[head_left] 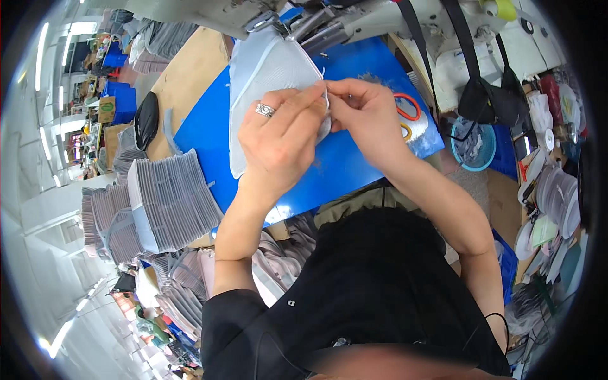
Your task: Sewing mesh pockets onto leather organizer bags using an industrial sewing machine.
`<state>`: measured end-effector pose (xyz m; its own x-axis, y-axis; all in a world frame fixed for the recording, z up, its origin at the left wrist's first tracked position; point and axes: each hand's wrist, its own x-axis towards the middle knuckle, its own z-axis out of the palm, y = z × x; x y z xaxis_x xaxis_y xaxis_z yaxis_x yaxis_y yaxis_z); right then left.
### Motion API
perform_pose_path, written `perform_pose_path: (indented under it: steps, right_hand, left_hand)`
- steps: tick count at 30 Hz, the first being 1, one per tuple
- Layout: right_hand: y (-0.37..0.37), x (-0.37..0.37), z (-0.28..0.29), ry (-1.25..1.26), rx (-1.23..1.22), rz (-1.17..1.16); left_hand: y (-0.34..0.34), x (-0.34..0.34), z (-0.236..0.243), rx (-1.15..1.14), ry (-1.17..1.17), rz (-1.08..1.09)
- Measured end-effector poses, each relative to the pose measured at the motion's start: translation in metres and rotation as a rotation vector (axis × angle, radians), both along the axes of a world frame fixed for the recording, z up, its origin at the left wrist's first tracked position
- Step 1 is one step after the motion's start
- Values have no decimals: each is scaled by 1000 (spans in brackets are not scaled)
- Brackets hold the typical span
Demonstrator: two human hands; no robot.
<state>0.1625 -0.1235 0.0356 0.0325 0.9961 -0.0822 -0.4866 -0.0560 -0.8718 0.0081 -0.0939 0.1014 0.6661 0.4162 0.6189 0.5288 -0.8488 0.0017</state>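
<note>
A pale grey mesh fabric piece point(259, 76) with a piped edge lies under the metal foot area of a sewing machine point(335, 19), over a blue board point(209, 139). My left hand point(282, 133), with a silver ring, holds the fabric's right edge, fingertips bunched there. My right hand point(367, 120) pinches the same edge just beside the left fingertips; what exactly lies between its fingertips is partly hidden. Scissors with orange point(408, 107) and yellow handles rest on the board right of my right hand, partly behind it.
Stacks of grey layered pieces point(164, 196) stand at the left, near a black object point(145, 120). At right are a light blue basket point(472, 145) with scraps, black straps point(478, 95) hanging from the machine table, and piles of white discs point(557, 196).
</note>
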Motion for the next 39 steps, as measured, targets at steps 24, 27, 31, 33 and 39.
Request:
perform_pose_path:
  steps: [24,27,31,33,39]
  right_hand:
    - [66,-30,23,99,-86,-212]
    - [67,-25,18,113,-54,-193]
    - [67,-24,19,84,-55,-188]
    - [67,-23,19,63,-68,-204]
    - [62,-25,25,37,-116,-166]
  left_hand:
    - [-8,-18,-82,-664,-642,280]
    - [29,-10,-70,-819,-705,287]
    - [50,-22,-77,-1029,-756,95]
    - [40,-29,-85,-1087,-629,158]
    - [21,-62,-96,-592,-194,236]
